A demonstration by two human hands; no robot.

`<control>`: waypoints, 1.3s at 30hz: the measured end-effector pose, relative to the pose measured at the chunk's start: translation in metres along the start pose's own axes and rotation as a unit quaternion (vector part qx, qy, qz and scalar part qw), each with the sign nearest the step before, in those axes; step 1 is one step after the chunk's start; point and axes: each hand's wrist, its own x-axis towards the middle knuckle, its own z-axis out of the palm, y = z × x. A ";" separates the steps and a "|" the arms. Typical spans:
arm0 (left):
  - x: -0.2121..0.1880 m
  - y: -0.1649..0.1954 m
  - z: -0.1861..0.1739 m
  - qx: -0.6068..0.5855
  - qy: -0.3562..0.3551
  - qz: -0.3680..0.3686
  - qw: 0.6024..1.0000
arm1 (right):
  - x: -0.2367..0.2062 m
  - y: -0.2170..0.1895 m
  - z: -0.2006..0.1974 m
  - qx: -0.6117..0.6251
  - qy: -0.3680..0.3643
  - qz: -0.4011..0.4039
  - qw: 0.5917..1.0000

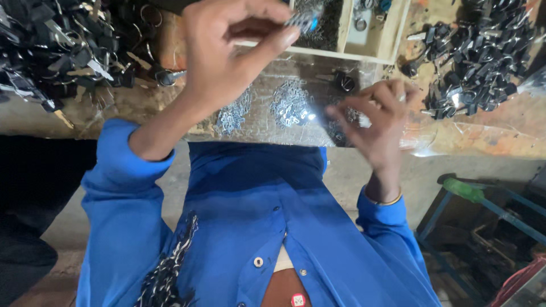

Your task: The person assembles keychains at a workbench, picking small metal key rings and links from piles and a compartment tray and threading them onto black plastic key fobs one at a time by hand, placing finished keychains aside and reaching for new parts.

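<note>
In the head view, the left hand (227, 54) pinched one small metal piece (302, 20), long axis roughly level, near the bench's far edge; the right hand (378, 116) hovered half-curled over two heaps of silver clips (290, 105), holding nothing visible

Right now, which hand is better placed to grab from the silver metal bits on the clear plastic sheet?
Right hand, probably: loose-fingered, just beside the silver metal bits. Left hand is raised, pinching a small silver-and-blue piece.

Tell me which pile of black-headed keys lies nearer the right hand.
The pile at the bench's right end, just beyond the right hand; the other pile lies past the left hand.
</note>
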 end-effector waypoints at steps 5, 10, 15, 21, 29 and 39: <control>-0.055 0.042 -0.008 0.025 0.024 -0.040 0.999 | -0.042 -0.037 0.026 0.034 0.015 -0.008 0.999; -0.123 0.056 0.014 -0.018 0.095 -0.175 0.980 | -0.067 -0.048 0.040 -0.009 0.008 -0.027 1.000; -0.173 0.049 0.034 -0.047 0.127 -0.237 0.962 | -0.079 -0.050 0.047 0.037 0.041 0.010 0.998; -0.198 0.036 0.046 0.026 0.113 -0.218 0.969 | -0.082 -0.055 0.050 -0.034 0.048 -0.043 0.997; -0.202 0.023 0.045 0.059 0.116 -0.188 0.974 | -0.073 -0.065 0.053 0.138 0.054 0.001 0.989; -0.205 0.020 0.042 0.055 0.134 -0.172 0.974 | -0.046 -0.108 0.061 0.225 0.069 0.022 0.972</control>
